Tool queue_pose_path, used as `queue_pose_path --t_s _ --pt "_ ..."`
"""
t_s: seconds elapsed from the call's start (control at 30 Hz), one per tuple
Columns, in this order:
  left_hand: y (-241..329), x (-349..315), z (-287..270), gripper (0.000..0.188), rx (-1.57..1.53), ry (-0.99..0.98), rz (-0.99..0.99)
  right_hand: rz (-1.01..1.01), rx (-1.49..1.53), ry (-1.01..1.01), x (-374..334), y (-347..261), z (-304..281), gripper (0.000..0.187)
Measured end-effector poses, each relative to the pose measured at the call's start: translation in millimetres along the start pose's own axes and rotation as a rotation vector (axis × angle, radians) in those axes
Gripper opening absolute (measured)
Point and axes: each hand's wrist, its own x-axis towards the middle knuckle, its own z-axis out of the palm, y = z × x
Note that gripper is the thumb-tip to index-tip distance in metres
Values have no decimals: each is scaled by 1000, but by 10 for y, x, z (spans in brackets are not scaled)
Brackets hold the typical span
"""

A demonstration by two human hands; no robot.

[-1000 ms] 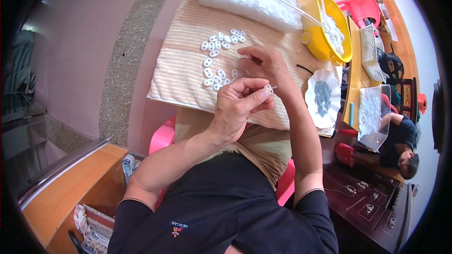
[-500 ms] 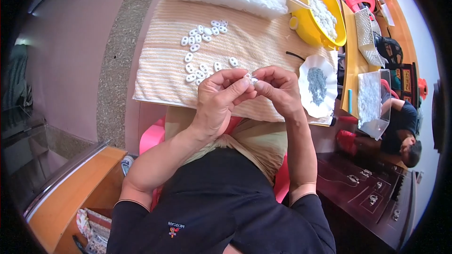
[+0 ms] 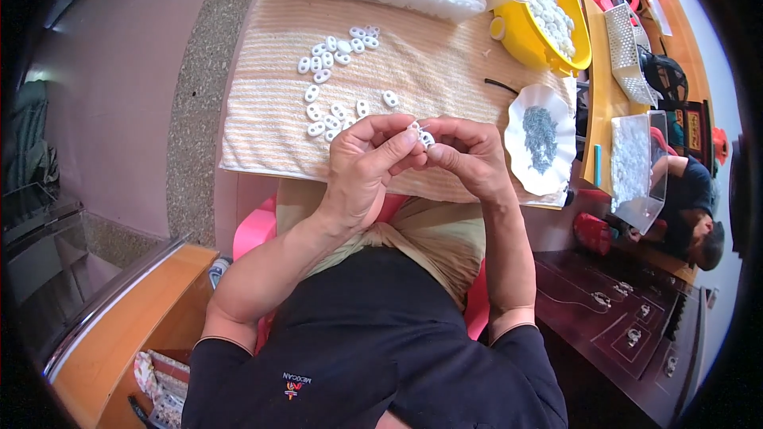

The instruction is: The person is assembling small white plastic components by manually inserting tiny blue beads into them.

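White piece (image 3: 427, 140) — in right hand (image 3: 474, 160), towel (image 3: 429, 56) edge near — bare stretch beyond.

On the chest of my dark shirt (image 3: 358, 310) I can read one short printed word (image 3: 297, 378), pale and upside down from where I look, with a small reddish emblem (image 3: 297, 387) on its neckline side. Well beyond my towel-covered worktop's (image 3: 445, 48) right edge, a red panel (image 3: 694, 135) bears yellowish marks too small to read.
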Motion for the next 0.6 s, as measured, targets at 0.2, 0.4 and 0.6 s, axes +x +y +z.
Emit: queue_pose_path --t_s 0.2,0.4,0.6 --pt "23 -3 41 17 19 17 -22 4 59 -76 6 26 -51 29" --pt "18 1 34 17 34 50 -41 22 90 -83 5 43 -62 24" --pt "17 20 0 17 42 33 -53 10 149 -8 25 30 -36 29"
